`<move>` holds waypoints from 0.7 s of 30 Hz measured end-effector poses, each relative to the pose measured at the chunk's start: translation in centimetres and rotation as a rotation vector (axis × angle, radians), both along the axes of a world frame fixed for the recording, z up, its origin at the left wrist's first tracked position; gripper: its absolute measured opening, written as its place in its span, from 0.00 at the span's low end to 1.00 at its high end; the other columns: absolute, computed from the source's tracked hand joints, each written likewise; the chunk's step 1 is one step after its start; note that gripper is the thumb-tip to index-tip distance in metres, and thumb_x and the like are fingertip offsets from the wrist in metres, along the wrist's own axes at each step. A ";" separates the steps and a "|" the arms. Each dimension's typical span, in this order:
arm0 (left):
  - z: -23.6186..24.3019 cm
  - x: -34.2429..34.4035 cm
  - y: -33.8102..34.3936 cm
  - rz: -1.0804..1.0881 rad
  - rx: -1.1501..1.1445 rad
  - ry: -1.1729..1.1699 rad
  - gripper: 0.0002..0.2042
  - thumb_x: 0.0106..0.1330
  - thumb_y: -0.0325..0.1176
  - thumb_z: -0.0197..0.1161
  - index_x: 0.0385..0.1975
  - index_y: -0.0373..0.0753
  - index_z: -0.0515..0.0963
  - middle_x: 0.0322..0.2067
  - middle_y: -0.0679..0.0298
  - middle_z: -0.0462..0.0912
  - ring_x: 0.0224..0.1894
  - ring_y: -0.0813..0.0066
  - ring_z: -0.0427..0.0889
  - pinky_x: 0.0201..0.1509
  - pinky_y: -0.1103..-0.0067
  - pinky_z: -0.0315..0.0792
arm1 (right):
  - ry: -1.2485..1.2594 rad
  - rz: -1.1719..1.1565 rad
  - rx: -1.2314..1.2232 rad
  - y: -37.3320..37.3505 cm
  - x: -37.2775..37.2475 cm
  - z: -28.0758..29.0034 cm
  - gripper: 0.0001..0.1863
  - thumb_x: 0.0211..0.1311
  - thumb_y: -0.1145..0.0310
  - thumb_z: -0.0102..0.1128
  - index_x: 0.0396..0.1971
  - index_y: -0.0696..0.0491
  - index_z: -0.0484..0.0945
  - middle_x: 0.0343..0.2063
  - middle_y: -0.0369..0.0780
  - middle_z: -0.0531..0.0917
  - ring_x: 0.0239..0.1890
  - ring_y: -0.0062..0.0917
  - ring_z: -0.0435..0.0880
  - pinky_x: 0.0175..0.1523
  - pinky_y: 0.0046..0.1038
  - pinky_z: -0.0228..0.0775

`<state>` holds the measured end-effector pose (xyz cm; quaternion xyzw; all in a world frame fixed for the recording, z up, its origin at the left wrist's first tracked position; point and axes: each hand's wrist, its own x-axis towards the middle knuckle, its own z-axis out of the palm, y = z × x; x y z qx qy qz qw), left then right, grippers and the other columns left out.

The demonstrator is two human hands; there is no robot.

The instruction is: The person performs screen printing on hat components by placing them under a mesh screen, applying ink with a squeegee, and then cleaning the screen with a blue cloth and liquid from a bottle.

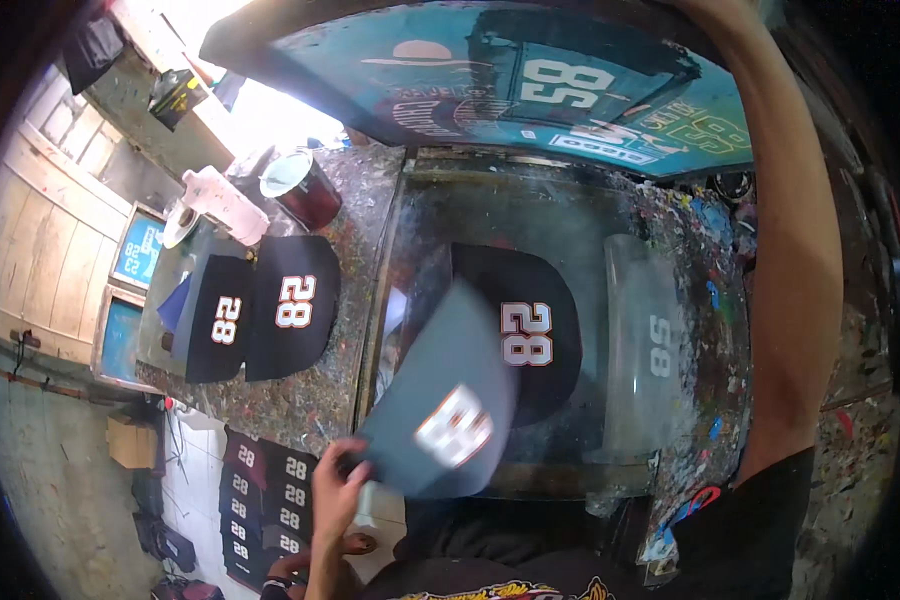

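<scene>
My left hand (337,500) pinches the lower left corner of a dark cap-shaped fabric panel (445,385) with a white, orange-edged number print. The panel is tilted and slightly blurred. It overlaps a second black panel (553,285) with the same kind of print, which lies flat on the glassy printing board (590,250). My right arm (795,250) reaches up along the right side to the raised screen-printing frame (320,28), whose teal mesh (450,85) carries several designs. My right hand (715,8) is at the top picture edge by the frame, its fingers hidden.
Two more printed black panels (310,345) lie on the paint-spotted table (270,410) at left. Behind them stand a paint can (310,198), a pink container (225,205) and a tape roll (180,225). Rows of printed panels (265,490) lie lower left. A clear strip (630,400) crosses the board's right side.
</scene>
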<state>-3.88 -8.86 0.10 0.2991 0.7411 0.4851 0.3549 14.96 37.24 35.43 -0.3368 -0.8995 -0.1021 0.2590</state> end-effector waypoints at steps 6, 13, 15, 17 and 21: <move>0.4 -11.2 -24.0 0.224 -0.342 0.097 0.22 0.54 0.17 0.58 0.51 0.35 0.78 0.44 0.61 0.81 0.44 0.73 0.79 0.48 0.78 0.75 | 0.022 0.000 -0.071 0.0 -0.4 -0.5 0.38 0.74 0.38 0.44 0.54 0.61 0.82 0.54 0.53 0.84 0.56 0.41 0.82 0.64 0.36 0.67; 1.0 2.3 3.9 -0.468 0.029 0.976 0.22 0.64 0.28 0.64 0.60 0.44 0.78 0.64 0.55 0.75 0.66 0.53 0.74 0.71 0.59 0.65 | -0.006 0.014 -0.030 3.6 -0.7 0.5 0.40 0.74 0.36 0.43 0.54 0.62 0.82 0.52 0.55 0.84 0.53 0.45 0.82 0.63 0.37 0.67; -0.6 6.2 10.4 -0.727 0.046 1.036 0.29 0.67 0.46 0.64 0.69 0.48 0.70 0.72 0.56 0.65 0.75 0.53 0.61 0.77 0.54 0.52 | -0.040 -0.022 -0.105 0.4 -0.4 0.0 0.40 0.74 0.36 0.43 0.54 0.62 0.82 0.52 0.55 0.84 0.53 0.46 0.82 0.62 0.37 0.67; -2.0 5.9 13.8 -0.837 0.074 1.114 0.34 0.68 0.55 0.62 0.72 0.50 0.66 0.76 0.58 0.59 0.78 0.56 0.53 0.79 0.52 0.44 | -0.014 0.066 -0.051 -0.4 -0.3 -0.2 0.39 0.74 0.36 0.43 0.53 0.60 0.82 0.51 0.56 0.84 0.53 0.46 0.82 0.62 0.37 0.67; -2.7 3.4 15.5 -0.964 0.036 1.067 0.35 0.68 0.59 0.60 0.73 0.52 0.65 0.77 0.60 0.56 0.80 0.59 0.49 0.81 0.54 0.39 | -0.068 0.043 -0.045 1.2 -0.1 0.8 0.37 0.75 0.38 0.43 0.56 0.59 0.81 0.53 0.54 0.84 0.55 0.44 0.82 0.65 0.36 0.66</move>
